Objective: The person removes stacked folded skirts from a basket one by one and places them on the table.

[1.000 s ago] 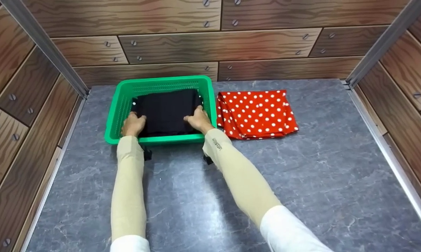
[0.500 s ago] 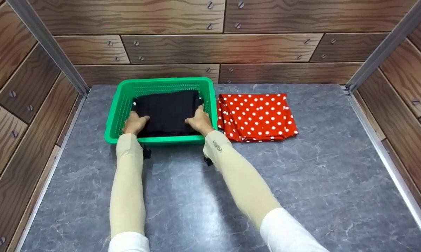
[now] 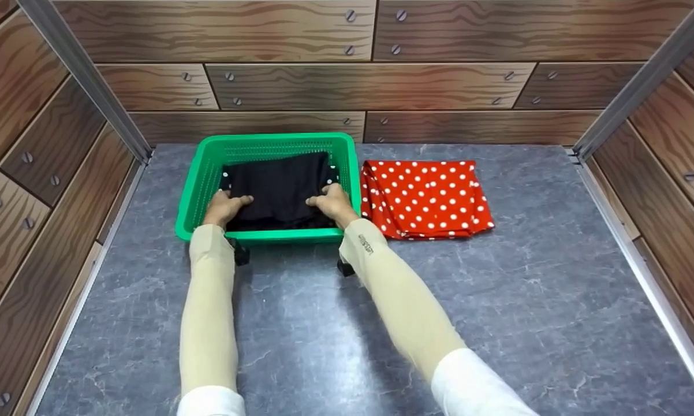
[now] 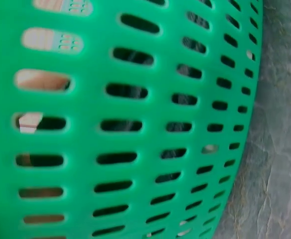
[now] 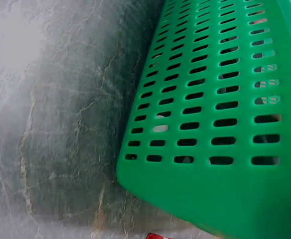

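A folded black cloth (image 3: pixel 280 188), with white dots showing at its sides, lies inside the green plastic basket (image 3: pixel 278 236). My left hand (image 3: pixel 226 208) grips its left side, thumb on top. On the opposite side my right hand (image 3: pixel 334 203) holds it the same way; the other fingers of both hands are largely hidden by the cloth. Both wrist views are filled by the basket's slotted front wall, and only bits of cloth and skin show through the slots.
To the right of the basket lies a folded red cloth with white dots (image 3: pixel 425 199). The grey marbled floor (image 3: pixel 526 300) spreads in front. Wood-patterned panels (image 3: pixel 370 86) rise at the back and both sides.
Both thumbs have shifted slightly inward over the black cloth, and its surface has creased and bowed a little between the hands. The head view has tilted slightly; the red cloth lies unmoved.
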Tool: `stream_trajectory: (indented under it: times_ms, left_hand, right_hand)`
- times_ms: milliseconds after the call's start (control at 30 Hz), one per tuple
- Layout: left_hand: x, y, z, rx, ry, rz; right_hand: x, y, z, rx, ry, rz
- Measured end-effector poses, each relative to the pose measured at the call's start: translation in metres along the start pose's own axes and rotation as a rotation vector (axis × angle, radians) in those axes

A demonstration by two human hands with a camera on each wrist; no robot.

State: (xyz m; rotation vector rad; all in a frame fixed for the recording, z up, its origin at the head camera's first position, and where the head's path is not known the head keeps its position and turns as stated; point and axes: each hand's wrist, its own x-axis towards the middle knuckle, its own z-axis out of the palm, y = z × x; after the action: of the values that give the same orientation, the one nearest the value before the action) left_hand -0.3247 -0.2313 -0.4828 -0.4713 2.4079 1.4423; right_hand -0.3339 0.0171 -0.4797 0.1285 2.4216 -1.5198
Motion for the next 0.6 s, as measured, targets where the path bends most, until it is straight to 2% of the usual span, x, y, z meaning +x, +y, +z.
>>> stream_trajectory:
  times_ms: [100, 333, 467, 600]
  left_hand:
    - [0.0005, -0.0024, -0.0005, 0.015, -0.009, 0.021]
    - [-0.0009, -0.0049, -0.0004, 0.004, -0.011, 0.065]
    - [-0.0027, -0.003, -0.0002, -0.013, 0.009, 0.092]
    - [-0.0023, -0.0012, 0.0027, 0.0, 0.04, 0.124]
  right_hand:
    - [-0.001, 0.0009, -0.0002, 0.017, -0.041, -0.017]
    - [-0.0022, 0.0023, -0.0039, 0.154, -0.167, 0.068]
    - [-0.0011, 0.0014, -0.0052, 0.178, -0.17, 0.027]
    - [0.0003, 0.0019, -0.0058, 0.186, -0.134, -0.001]
